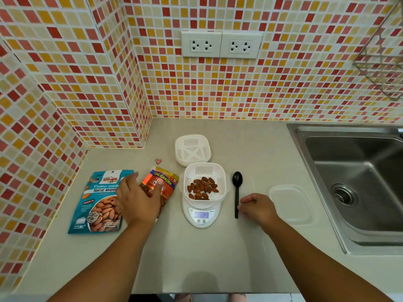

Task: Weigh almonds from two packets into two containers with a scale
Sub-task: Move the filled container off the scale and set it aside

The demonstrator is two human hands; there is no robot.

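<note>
A white digital scale [201, 215] carries a white slotted container [220, 174] holding several almonds [202, 188]. Behind it stands a second white slotted container [193, 149] with nothing in it. A blue almond packet [98, 201] lies flat at the left, and an orange-red packet [163, 182] lies beside it. My left hand [137, 201] lies over the orange-red packet, fingers spread, thumb on its front. My right hand [257, 208] sits right of the scale, fingers loosely curled, fingertips at the handle of a black spoon [237, 188] that lies on the counter.
A clear plastic lid [291, 203] lies right of my right hand. A steel sink [357, 184] fills the right side. A small pink binder clip [158, 160] sits near the wall. Tiled walls close the back and left; a wire rack [383, 68] hangs at the upper right.
</note>
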